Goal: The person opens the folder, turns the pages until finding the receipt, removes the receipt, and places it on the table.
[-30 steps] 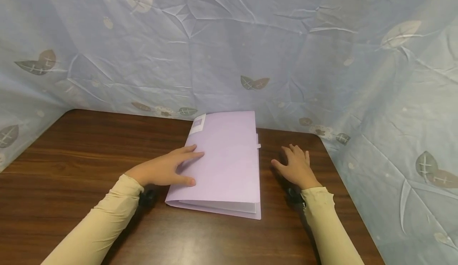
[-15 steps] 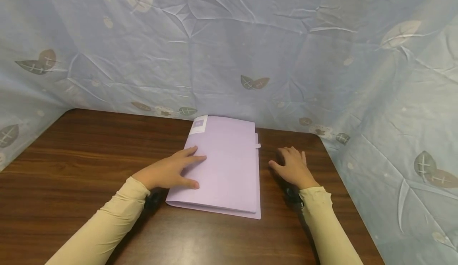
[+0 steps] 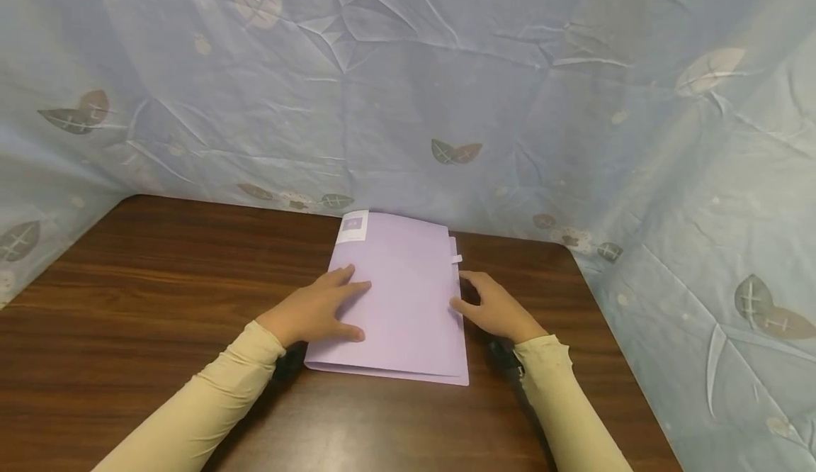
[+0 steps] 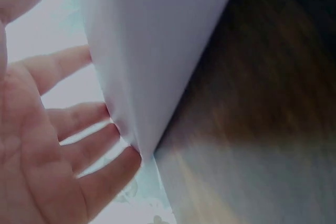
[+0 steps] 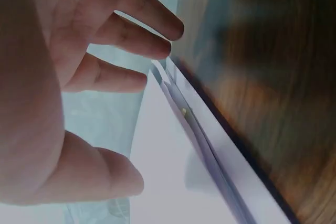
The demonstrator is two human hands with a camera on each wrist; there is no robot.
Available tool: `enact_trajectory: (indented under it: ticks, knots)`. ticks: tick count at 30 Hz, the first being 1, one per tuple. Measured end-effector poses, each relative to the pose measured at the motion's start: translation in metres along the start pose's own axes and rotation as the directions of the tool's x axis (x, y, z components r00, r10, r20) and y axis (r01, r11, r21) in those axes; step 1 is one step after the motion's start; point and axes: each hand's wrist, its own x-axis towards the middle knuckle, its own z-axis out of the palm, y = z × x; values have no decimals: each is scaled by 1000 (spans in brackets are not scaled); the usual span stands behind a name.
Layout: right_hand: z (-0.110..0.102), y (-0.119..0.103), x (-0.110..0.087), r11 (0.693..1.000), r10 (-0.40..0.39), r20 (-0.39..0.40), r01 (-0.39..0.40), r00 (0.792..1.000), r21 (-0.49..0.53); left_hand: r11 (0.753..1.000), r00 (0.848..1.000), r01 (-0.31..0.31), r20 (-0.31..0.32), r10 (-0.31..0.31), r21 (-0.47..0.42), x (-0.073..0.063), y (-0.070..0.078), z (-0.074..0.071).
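A light purple folder (image 3: 404,288) lies with its cover down on the brown wooden table, a white label (image 3: 354,225) at its upper left corner. A small white tab (image 3: 456,259) sticks out on the right edge. My left hand (image 3: 312,314) rests on the spine side, fingers spread over the cover; in the left wrist view its fingertips (image 4: 128,156) touch the spine. At the opposite edge is my right hand (image 3: 500,310), thumb over the cover's border and fingers beside the edge. Sheets (image 5: 197,135) show between the covers in the right wrist view.
The dark wood-grain table (image 3: 159,295) runs out to the left and in front of the folder. Behind it and along the right side hangs a pale blue curtain (image 3: 408,89) with leaf prints, close to the folder's far edge.
The folder's cover has come down closer over the pages. My right hand has moved left from the bare table to the folder's edge. My left hand has shifted slightly right.
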Motion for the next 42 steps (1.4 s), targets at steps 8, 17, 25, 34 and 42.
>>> enact_trajectory:
  ticks: [8,17,25,34,42]
  knots:
    - [7,-4,5,998,-57,76,55,995,23,999,999,33,-3,-33,11,-1,8,2]
    - [10,-5,3,993,-98,184,107,978,-41,999,1000,20,1,-20,51,0,11,2]
    - [10,-3,5,993,-102,198,111,975,-31,996,1000,-15,19,13,90,1,25,-1]
    - [8,0,5,991,-115,185,125,976,-40,964,985,-168,59,159,205,7,70,23]
    - [9,0,5,987,-144,164,155,976,-51,907,981,-183,12,193,378,23,103,49]
